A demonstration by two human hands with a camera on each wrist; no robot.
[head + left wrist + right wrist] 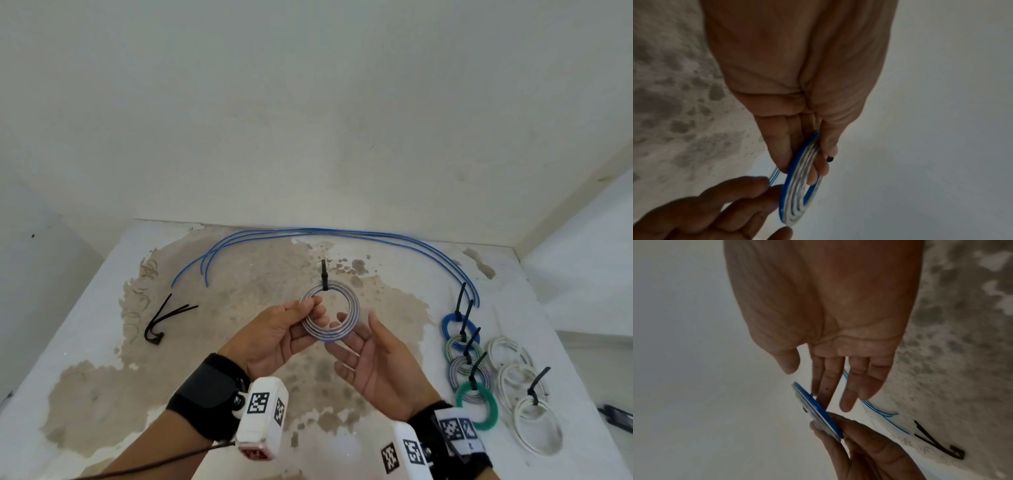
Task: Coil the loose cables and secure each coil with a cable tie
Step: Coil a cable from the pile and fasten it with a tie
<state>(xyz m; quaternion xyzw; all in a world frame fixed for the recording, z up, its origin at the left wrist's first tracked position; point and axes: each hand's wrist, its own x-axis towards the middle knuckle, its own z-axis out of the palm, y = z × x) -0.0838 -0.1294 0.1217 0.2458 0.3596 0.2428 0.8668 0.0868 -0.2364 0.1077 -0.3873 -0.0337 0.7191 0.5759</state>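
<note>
Only checkered markers (257,403), unreadable.

A white tabletop (102,308) fills the lower half of the head view. Much of its paint is worn away in a broad brown patch (239,294) with ragged edges, running from the upper middle of the surface down towards the lower left, with loose spots and flecks scattered around it. Faint curved scuff marks (147,270) line the patch's left border. Behind the table stands a plain off-white wall (308,120), lightly smudged. A second wall (589,246) meets it at the right, and a third, on the left, carries a small dark speck (33,235). At the far right edge lies a dark object (618,416) — cut off by the frame, too little showing to identify.
</note>
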